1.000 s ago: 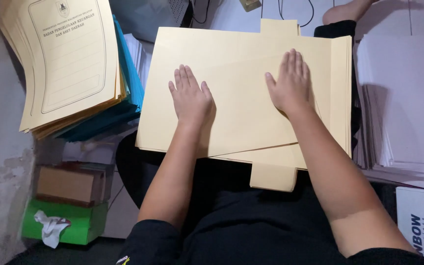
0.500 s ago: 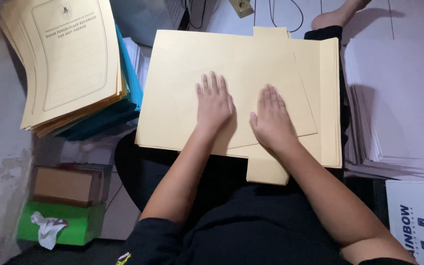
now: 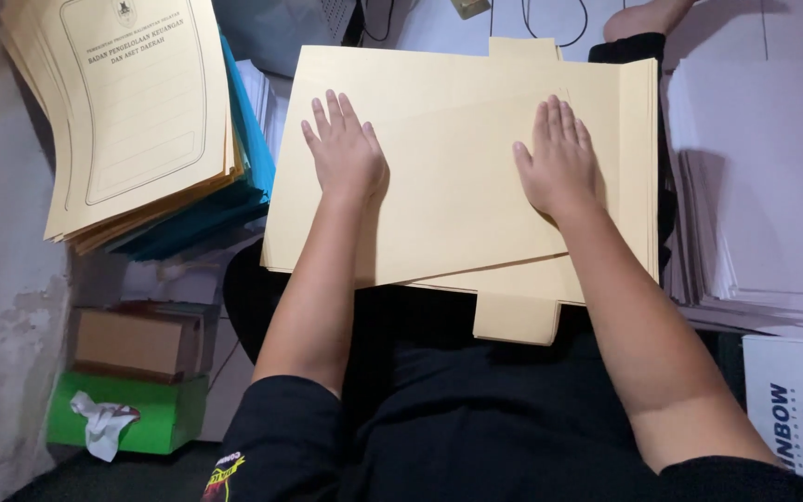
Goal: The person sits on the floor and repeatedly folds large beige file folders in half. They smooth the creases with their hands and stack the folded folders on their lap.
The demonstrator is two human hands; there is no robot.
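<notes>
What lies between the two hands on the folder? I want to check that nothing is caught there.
In the head view, only bare folder surface lies between the left hand and the right hand; both hands press flat on it, apart from each other.

Both hands flat on folder [image 3: 457,186] in lap; printed folder stack [image 3: 132,102] left, paper pile [image 3: 764,186] right.

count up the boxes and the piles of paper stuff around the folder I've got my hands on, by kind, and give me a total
Manila folder under both hands: 1
Stack of printed cream folders with blue ones beneath: 1
Stack of white paper sheets: 1
Green tissue box: 1
Brown cardboard box: 1
White printed box: 1
Total: 6

The left hand and right hand lie flat and open on the folder.
</notes>
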